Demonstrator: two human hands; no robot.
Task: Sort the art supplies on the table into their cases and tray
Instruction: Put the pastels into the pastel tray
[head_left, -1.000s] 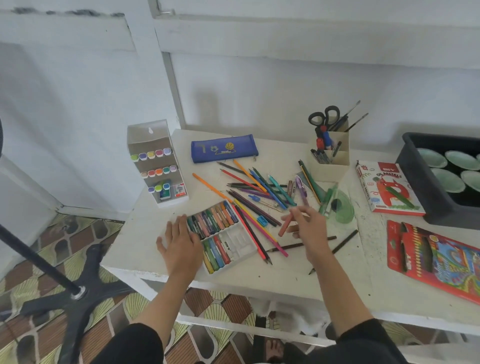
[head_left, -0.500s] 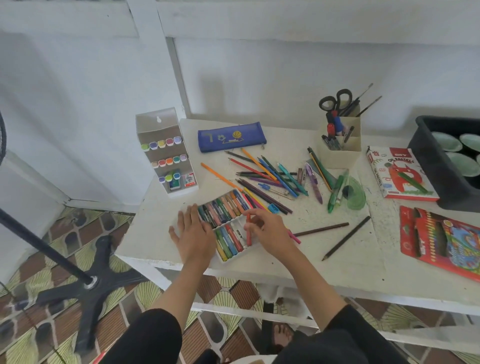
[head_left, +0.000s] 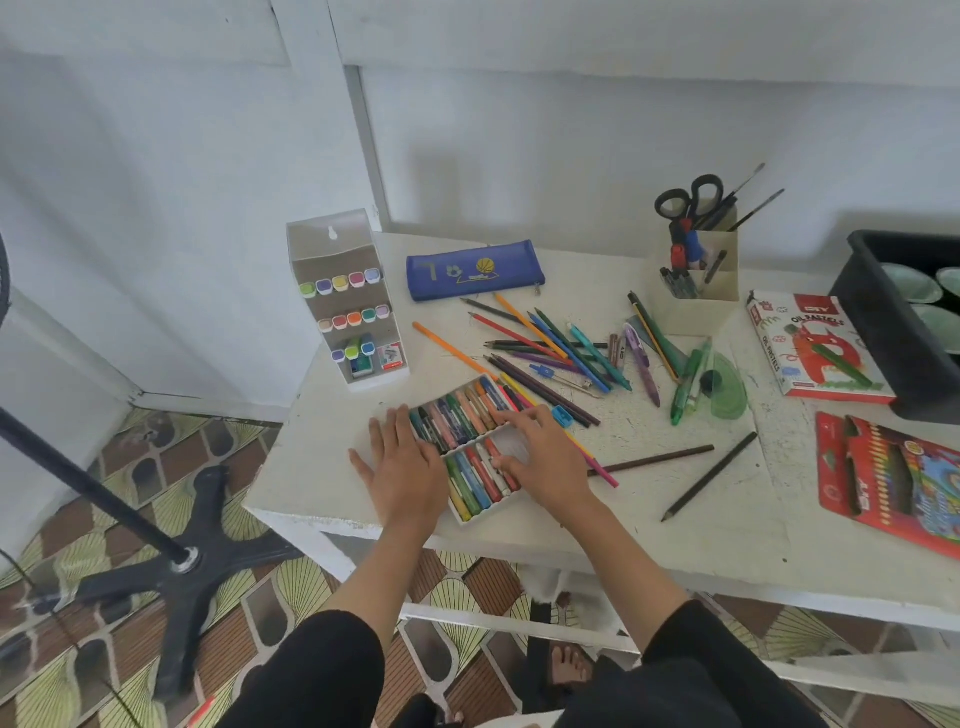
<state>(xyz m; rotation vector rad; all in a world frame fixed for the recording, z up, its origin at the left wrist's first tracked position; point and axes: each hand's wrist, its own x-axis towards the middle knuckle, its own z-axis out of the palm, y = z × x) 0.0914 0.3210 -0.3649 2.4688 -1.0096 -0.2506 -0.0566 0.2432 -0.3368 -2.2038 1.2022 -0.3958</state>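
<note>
**Pastel lands in the tray**

A second ago the right hand (head_left: 545, 462) was carrying an orange-red pastel in from the loose heap. Now it lies spread over the near row of the tray (head_left: 485, 514), fingers straight and resting on the pastels (head_left: 457, 415), with nothing pinched that I can see. The stick seems to have joined that row (which one it is, I cannot pick out). The left hand (head_left: 400, 467) is flat on the counter (head_left: 322, 467), fingers together, touching the tray's left edge as it did before, probably to steady it. So one more stick is sorted, and the right hand looks free to fetch another.

Counted:
- One tray with two rows. The far row is full; the near row has a bare patch under the right hand.
- One green pastel (head_left: 836, 358) on the pastel box (head_left: 769, 332), well apart at the right.
- Two dark pencils (head_left: 654, 460) lying alone between the tray and the one red pencil case (head_left: 893, 478).
- The heap (head_left: 550, 353) behind the tray holds over a dozen pencils, too tangled to count exactly.
- One blue pouch (head_left: 475, 270).
- One sharpener (head_left: 562, 415) just beside the tray.
</note>
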